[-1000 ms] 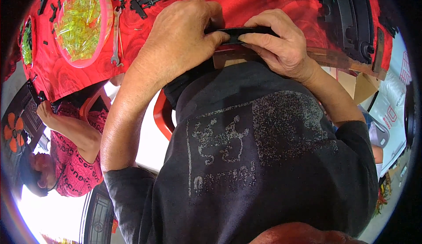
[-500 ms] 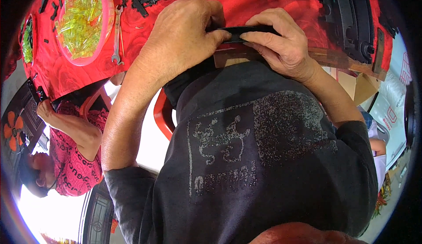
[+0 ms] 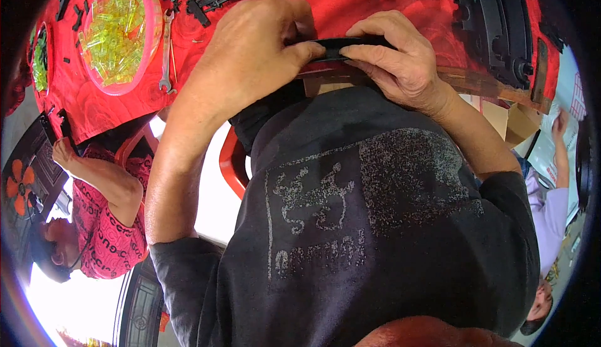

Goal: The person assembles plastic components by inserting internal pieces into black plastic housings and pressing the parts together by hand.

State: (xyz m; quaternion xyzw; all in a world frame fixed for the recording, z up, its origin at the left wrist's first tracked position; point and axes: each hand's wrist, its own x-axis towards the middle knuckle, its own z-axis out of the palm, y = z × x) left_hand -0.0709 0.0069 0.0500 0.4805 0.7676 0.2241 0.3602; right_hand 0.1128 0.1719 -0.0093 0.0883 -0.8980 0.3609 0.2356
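Close to the table's near edge, a black elongated plastic piece (image 3: 332, 50) spans the gap between my two hands. My left hand (image 3: 266, 50) is closed around its left end, the thumb lying along the near side. At the other end, my right hand (image 3: 402, 56) pinches it between thumb and fingers. Most of the piece is hidden by my fingers, so its full shape cannot be made out.
A pink-rimmed basket (image 3: 154, 50) of yellow-green clear pieces stands left on the red tablecloth (image 3: 206, 53), beside a wrench (image 3: 166, 53). Loose black parts (image 3: 199, 0) lie behind. Long curved black parts (image 3: 498, 28) lie right. Co-workers sit left (image 3: 116, 215) and right (image 3: 551, 203).
My hands have shifted slightly left and stay on the black piece. The person at the right has come further into view, with an arm raised.
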